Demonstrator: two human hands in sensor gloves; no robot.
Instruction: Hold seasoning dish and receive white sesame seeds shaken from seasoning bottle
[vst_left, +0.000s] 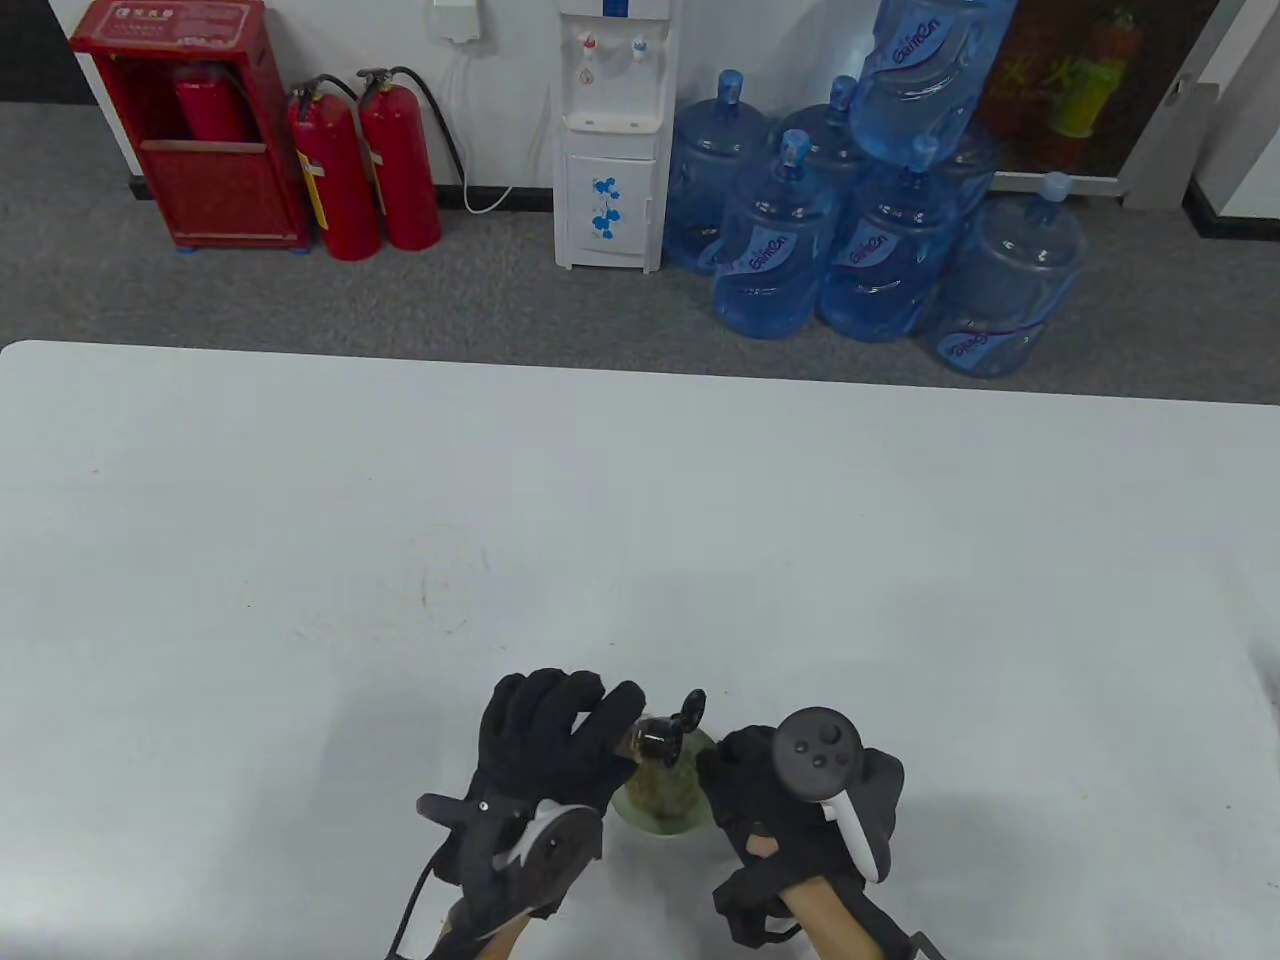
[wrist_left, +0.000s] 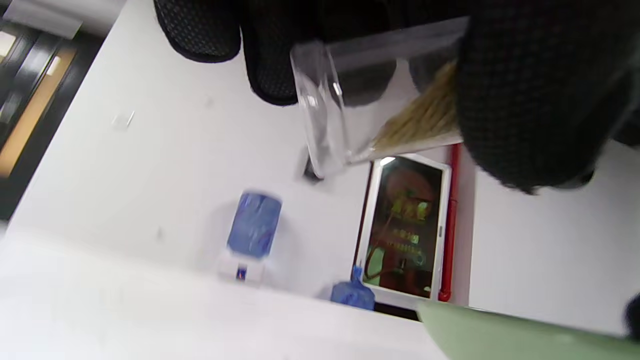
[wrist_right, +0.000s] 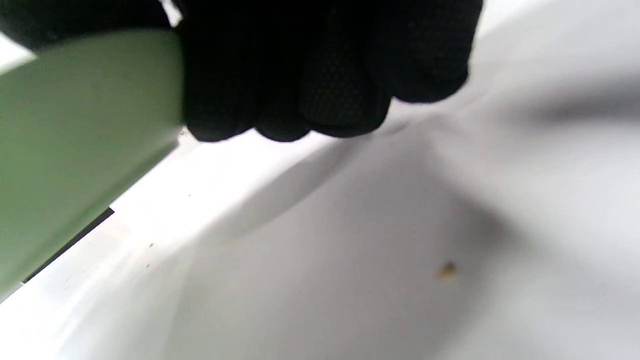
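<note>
Beyond the white table (vst_left: 640, 520) stand fire extinguishers (vst_left: 365, 165), a water dispenser (vst_left: 610, 135) and blue jugs (vst_left: 880, 200).

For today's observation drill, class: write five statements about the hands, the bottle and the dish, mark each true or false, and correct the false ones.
1. The left hand holds the bottle. True.
2. The bottle stands upright on the table. False: it is tipped over the dish, off the table.
3. The right hand grips the green dish. True.
4. The bottle's cap is closed. False: it is flipped open and sticks out beside the spout.
5. The bottle is empty. False: pale seeds lie inside it, as the left wrist view shows.
</note>
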